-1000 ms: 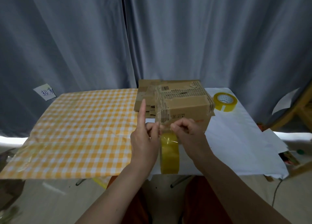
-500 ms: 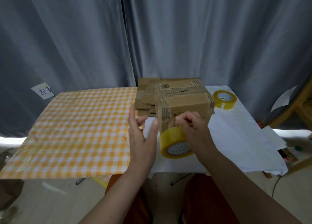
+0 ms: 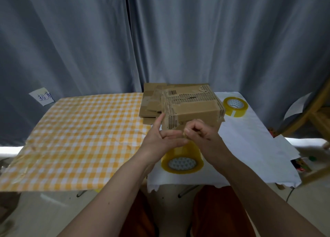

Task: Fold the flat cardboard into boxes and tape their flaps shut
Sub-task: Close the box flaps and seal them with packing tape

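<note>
Right hand (image 3: pixel 201 135): grip narrow, thumb and curled fingers pinched together just in front of the folded brown cardboard box (image 3: pixel 192 108). What sits in the pinch is too thin to see; probably clear tape, but I cannot tell.

Left hand (image 3: pixel 160 138): loose, holds nothing firmly. Index finger points up and touches the box's near left corner; the other fingers reach across to meet the right hand's pinch.

Box stands on the tabletop, just behind both hands, flaps folded down, top layer of card torn to bare corrugation. Behind the box to its left lies a stack of flat brown cardboard sheets (image 3: pixel 150 104), touching it.

In front of the box, partly under the hands, a yellowish roll of clear packing tape (image 3: pixel 182 161) lies flat on the white cloth (image 3: pixel 250 147). A second like roll (image 3: pixel 234 106) rests just right of the box. Orange-and-white checked cloth (image 3: pixel 75 135) covers the tabletop well left of the box.

Step in hand, by my reading: taping this box's flaps. Next move calls for a freed tape end, laid across the box's top seam and pressed down, with the box steadied.
</note>
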`<state>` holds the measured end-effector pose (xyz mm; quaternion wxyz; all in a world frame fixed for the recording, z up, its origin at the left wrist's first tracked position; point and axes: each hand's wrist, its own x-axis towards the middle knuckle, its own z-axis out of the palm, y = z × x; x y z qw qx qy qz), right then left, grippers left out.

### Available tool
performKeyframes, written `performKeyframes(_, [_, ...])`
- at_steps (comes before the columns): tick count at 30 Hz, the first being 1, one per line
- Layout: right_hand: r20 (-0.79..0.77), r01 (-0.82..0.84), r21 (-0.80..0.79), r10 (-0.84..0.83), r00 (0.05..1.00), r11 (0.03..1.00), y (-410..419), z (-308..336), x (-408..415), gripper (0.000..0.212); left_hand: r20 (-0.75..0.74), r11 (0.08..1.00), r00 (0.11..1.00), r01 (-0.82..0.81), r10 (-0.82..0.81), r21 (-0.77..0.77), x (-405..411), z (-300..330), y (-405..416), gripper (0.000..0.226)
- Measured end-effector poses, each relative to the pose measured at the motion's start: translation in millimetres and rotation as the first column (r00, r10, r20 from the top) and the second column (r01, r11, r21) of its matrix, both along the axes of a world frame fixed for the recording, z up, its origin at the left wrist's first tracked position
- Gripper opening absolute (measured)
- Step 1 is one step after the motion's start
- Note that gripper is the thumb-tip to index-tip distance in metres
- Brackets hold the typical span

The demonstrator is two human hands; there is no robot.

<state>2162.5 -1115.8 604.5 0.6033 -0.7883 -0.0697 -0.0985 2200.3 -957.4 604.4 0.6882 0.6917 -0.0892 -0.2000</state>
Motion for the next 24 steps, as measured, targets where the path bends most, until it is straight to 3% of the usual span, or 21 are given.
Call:
performKeyframes(5, [0.007, -0.034, 0.014, 0.034, 0.999, 0.999, -1, 0, 0, 0.026, 0.052, 0.998, 0.997, -0.064, 0.064, -0.003, 4, 3, 4, 0.093])
performKeyframes(8, [0.001, -0.024, -0.001, 0.024, 1.0, 1.0, 0, -2, 0, 0.026, 0.127, 0.991, 0.989, -0.089, 0.075, 0.105, -1, 0, 4, 0.098])
performKeyframes(11, [-0.019, -0.024, -0.013, 0.024, 1.0, 1.0, 0, -2, 0, 0.029, 0.102, 0.989, 0.994, 0.011, -0.026, 0.148, -5, -1, 2, 0.106])
performKeyframes(16, [-0.035, -0.008, -0.034, 0.007, 0.999, 0.999, -3, -3, -3, 0.027, 0.089, 0.998, 0.994, -0.058, 0.06, -0.03, -8, -6, 1, 0.088])
performKeyframes(19, [-0.059, 0.039, -0.036, -0.041, 0.997, 0.999, -2, -5, -3, 0.023, 0.214, 0.993, 0.969, -0.118, 0.121, -0.027, -13, -8, -3, 0.071])
performKeyframes(24, [-0.1, 0.16, 0.005, -0.158, 0.982, 0.987, 5, -5, -4, 0.02, 0.476, 0.972, 0.856, -0.236, 0.203, 0.011, -22, -18, -10, 0.046])
